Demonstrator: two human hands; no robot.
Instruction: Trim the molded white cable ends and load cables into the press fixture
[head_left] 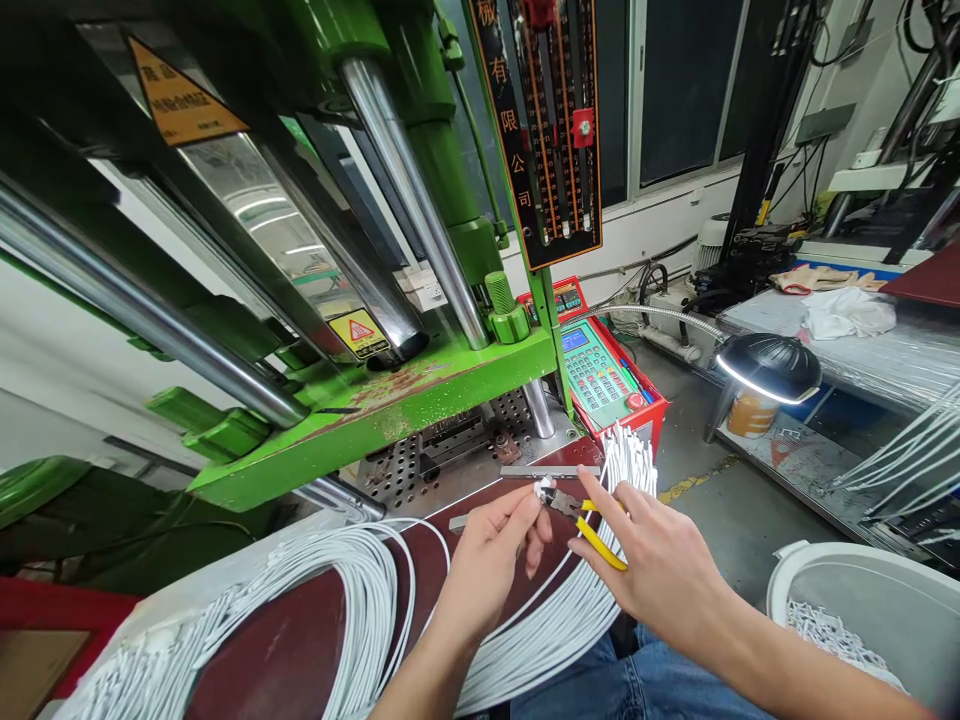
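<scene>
Bare forearms [787, 655] come nearest the head camera, reaching over a dark-red desk [277, 640]. The left hand [495, 545] pinches a small white piece [542, 487] between closed fingertips. The right hand [652, 545] wraps yellow-handled cutters [600, 545], handles partly spread, their long axis pointing left to that piece; the tips seem to touch it, though fingers crowd the spot. Beyond the right forearm, a pale bin [781, 575] contains white scraps [829, 632].

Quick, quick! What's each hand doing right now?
Left hand: closed, fingers pinching a white piece.
Right hand: closed around yellow-handled pliers.
</scene>
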